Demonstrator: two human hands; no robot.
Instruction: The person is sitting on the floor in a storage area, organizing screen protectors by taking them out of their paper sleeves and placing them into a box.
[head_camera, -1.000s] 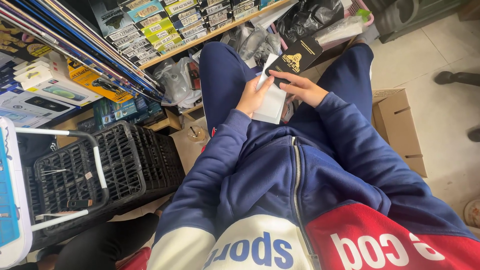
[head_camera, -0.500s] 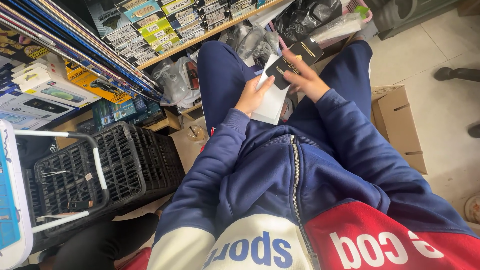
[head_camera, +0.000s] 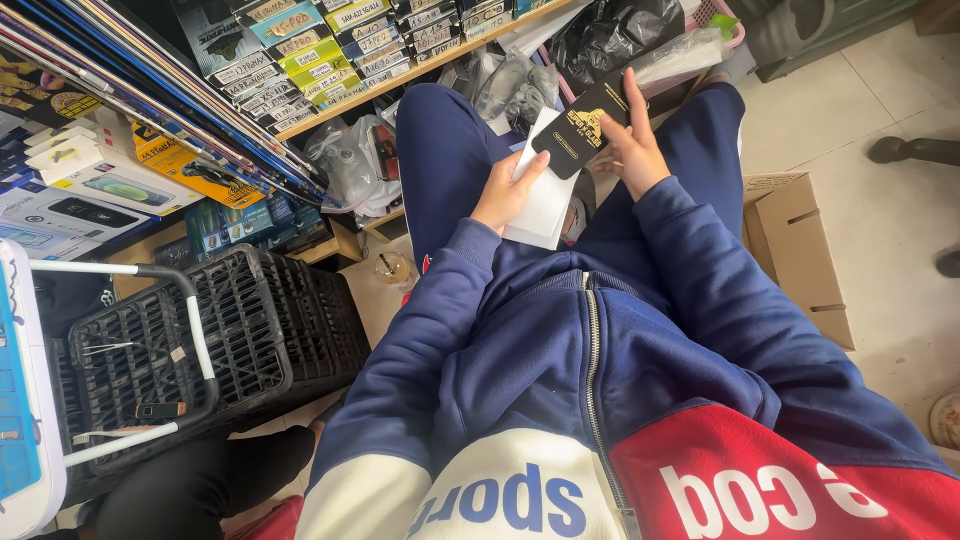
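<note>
Sitting with your knees apart, you hold a flat black rectangular card packet with a gold emblem (head_camera: 582, 130) in your right hand (head_camera: 632, 150), fingers closed on its right edge with one raised above it. Your left hand (head_camera: 505, 192) presses a thin white flat sleeve (head_camera: 548, 190) from beneath, thumb curled over its lower edge; the packet overlaps the sleeve's top corner above your lap. Both look light, stiff and likely slick, so grip along the edges rather than the faces. A black plastic crate (head_camera: 210, 350) sits well to your left.
</note>
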